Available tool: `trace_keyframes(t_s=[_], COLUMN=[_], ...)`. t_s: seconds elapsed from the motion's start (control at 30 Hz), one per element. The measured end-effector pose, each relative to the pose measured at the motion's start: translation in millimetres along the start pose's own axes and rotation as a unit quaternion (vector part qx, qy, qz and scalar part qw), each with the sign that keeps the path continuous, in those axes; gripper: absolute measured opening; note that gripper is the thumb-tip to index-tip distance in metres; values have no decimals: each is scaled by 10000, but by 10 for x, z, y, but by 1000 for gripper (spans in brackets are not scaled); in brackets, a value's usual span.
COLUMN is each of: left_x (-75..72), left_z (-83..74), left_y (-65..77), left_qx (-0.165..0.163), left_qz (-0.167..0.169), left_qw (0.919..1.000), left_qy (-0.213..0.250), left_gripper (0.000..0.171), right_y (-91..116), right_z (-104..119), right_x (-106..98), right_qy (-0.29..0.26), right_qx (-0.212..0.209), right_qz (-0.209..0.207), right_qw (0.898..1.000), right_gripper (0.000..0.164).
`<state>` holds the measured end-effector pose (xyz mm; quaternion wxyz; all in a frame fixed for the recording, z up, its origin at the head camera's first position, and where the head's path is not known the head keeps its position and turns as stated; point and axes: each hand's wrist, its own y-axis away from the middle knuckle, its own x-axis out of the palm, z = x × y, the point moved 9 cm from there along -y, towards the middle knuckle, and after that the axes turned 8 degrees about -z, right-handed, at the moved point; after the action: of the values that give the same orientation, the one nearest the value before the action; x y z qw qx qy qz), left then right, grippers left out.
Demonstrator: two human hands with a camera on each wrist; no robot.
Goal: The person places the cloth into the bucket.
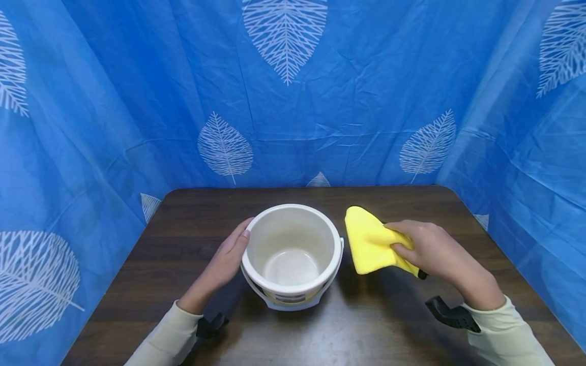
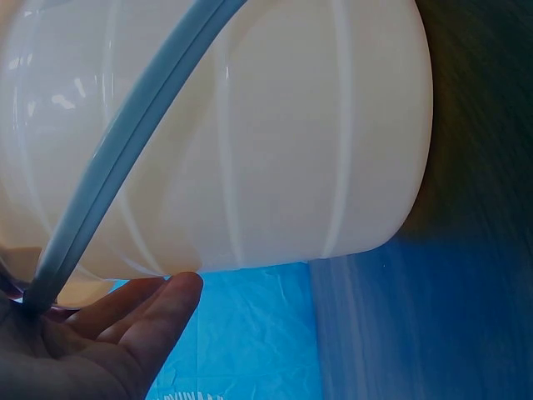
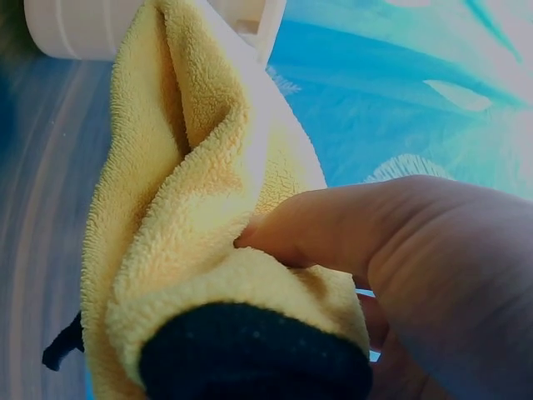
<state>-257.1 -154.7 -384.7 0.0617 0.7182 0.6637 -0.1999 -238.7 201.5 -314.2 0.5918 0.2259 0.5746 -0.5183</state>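
A white plastic bucket (image 1: 289, 287) stands upright on the table, its round opening facing up and no contents visible inside. Its pale grey handle (image 2: 137, 142) hangs down across the outer wall. My left hand (image 1: 226, 260) holds the bucket's left side at the rim, thumb near the top edge and fingers along the outer wall. To the right of the bucket, my right hand (image 1: 429, 249) pinches a fluffy yellow cloth (image 1: 370, 241) between thumb and fingers, above the table. Close up, the cloth is folded and bunched, with a black patch (image 3: 250, 354) at its near end.
The dark wood-grain table (image 1: 201, 203) has rounded far corners. A blue curtain (image 1: 348, 101) with white leaf prints hangs behind it and on both sides. Black wrist bands (image 1: 453, 314) sit at both sleeve cuffs.
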Motion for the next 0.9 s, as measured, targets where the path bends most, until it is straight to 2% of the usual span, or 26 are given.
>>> trace_keyframes(t_s=[0.5, 0.9], left_x=[7, -1], left_z=[27, 2], left_y=[-4, -10], left_qx=[-92, -40], left_qz=[32, 9], left_qw=[10000, 10000], left_qy=[3, 5], left_gripper=[52, 52], right_y=[-14, -30], right_z=[58, 94], right_x=[-56, -90], right_qy=[-34, -63], right_qx=[-99, -142], right_qz=[-54, -141], right_qw=[9999, 9998], right_gripper=[45, 45])
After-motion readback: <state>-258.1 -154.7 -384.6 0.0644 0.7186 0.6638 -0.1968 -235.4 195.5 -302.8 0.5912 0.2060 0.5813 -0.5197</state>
